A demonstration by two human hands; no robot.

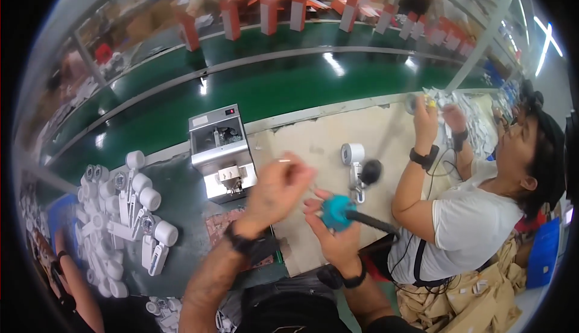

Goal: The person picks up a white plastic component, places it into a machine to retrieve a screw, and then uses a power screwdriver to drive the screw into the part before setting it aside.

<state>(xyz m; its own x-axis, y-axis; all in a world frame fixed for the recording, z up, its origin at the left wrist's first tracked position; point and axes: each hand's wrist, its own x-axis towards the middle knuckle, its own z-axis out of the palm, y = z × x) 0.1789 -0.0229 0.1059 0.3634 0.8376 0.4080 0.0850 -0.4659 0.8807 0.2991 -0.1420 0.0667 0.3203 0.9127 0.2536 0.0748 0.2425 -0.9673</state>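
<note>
My left hand is raised over the bench, blurred, its fingers pinched together near the tip of my right hand. Anything small between those fingers is too smeared to name. My right hand is wrapped round a teal tool with a black shaft, perhaps an electric screwdriver. Just beyond lies a white device with a round head and a narrow arm. A blurred black knob hangs beside it. Left of my hands stands a metal screw feeder with small parts in its tray.
Many similar white devices are heaped on the bench at left. A green conveyor crosses behind, carrying orange-and-white boxes. A co-worker in a white shirt works close on the right, beside a pile of white parts. Another person's arm shows at left.
</note>
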